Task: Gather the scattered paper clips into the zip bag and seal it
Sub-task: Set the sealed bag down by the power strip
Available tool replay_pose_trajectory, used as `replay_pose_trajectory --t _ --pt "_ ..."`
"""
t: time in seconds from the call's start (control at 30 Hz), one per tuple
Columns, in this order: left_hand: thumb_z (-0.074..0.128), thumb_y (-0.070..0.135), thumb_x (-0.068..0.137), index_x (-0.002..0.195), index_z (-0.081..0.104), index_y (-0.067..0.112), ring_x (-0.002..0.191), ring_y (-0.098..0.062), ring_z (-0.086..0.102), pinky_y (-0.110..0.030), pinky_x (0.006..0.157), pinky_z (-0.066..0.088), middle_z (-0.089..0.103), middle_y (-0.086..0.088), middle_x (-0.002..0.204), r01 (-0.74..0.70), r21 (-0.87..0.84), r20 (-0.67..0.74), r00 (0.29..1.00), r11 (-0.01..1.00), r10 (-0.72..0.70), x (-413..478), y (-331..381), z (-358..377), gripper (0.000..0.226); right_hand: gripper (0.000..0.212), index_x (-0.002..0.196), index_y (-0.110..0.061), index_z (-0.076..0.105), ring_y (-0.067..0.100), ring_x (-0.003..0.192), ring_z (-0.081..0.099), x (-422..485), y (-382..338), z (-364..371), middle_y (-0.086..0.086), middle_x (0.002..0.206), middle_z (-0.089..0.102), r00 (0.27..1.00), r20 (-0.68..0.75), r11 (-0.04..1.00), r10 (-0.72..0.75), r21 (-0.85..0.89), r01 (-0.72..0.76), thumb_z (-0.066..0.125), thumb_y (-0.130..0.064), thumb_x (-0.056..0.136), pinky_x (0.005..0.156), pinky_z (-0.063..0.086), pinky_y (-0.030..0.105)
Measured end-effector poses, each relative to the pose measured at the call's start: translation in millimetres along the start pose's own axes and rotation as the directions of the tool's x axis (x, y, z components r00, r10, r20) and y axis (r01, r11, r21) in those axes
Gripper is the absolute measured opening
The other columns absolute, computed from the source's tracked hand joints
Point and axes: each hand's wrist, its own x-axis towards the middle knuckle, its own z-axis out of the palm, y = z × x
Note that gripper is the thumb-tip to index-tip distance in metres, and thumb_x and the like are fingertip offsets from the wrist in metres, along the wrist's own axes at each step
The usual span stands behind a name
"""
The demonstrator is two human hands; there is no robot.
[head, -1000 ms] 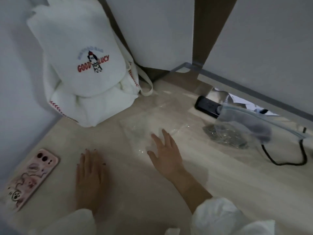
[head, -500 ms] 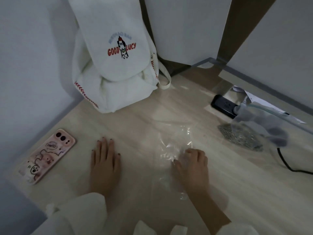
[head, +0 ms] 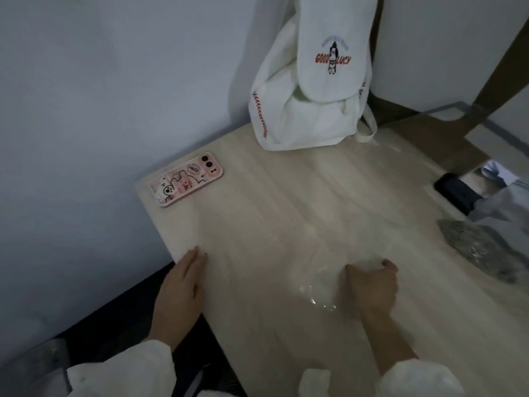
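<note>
A clear zip bag (head: 320, 285) lies crumpled on the pale wooden table (head: 272, 213), and my right hand (head: 372, 287) is closed on its edge, bunching the plastic. My left hand (head: 181, 293) rests flat at the table's left front corner, fingers together, holding nothing. A dark heap of paper clips (head: 472, 247) lies at the right edge of the table, partly under another clear plastic bag (head: 501, 207).
A pink phone (head: 186, 179) lies face down near the left edge. A white "GOOD LUCY" backpack (head: 312, 81) leans against the back wall. A black power strip (head: 455, 190) sits at the far right.
The view has swung to the left. My right hand went from flat on the zip bag to gripping it and has drawn it toward me. My left hand has stayed flat on the table.
</note>
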Motion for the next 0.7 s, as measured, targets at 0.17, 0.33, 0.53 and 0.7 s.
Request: replay_pose_trajectory --t 0.17,0.33,0.53,0.7 --pt "0.059 -0.001 0.082 0.132 0.042 0.003 0.102 -0.027 0.054 -0.03 0.087 0.041 0.045 -0.017 0.133 0.302 -0.157 -0.063 0.947 0.94 -0.314 -10.5 -27.8 -15.1 0.053 0.022 0.077 -0.01 0.056 0.025 0.064 0.055 -33.3 -15.0 30.4 0.009 0.069 0.056 0.966 0.247 0.973 -0.08 0.231 0.022 0.067 -0.028 0.071 0.056 0.041 0.024" --pt "0.061 0.019 0.086 0.141 0.029 0.01 0.129 -0.028 0.037 -0.035 0.103 0.033 0.035 -0.014 0.143 0.358 -0.18 0.127 0.932 0.916 -0.339 35.6 -56.9 -17.0 0.064 0.008 0.08 -0.009 0.057 0.013 0.056 0.062 -67.3 -46.9 32.8 0.004 0.067 0.064 0.854 0.456 0.883 -0.249 0.47 0.007 0.058 -0.012 0.087 0.053 0.052 0.022" --pt "0.048 0.02 0.092 0.122 0.051 0.011 0.106 -0.029 0.056 -0.027 0.07 0.038 0.056 -0.013 0.124 0.195 0.083 0.333 0.919 0.977 -0.212 79.5 -62.4 -22.7 0.031 0.026 0.104 -0.005 0.061 0.025 0.081 0.07 -92.3 -74.3 33.2 0.014 0.093 0.071 0.759 0.567 0.877 -0.32 0.48 0.012 0.038 -0.015 0.096 0.07 0.058 0.03" --pt "0.047 0.023 0.09 0.079 0.055 0.012 0.084 -0.025 0.062 -0.026 0.063 0.039 0.065 -0.009 0.092 0.141 0.147 0.438 0.878 0.979 -0.192 88.0 -71.5 -22.2 0.018 0.031 0.105 -0.01 0.063 0.026 0.083 0.07 -107.6 -98.8 34.3 0.013 0.09 0.073 0.742 0.588 0.903 -0.323 0.427 0.055 0.034 -0.018 0.098 0.074 0.058 0.034"
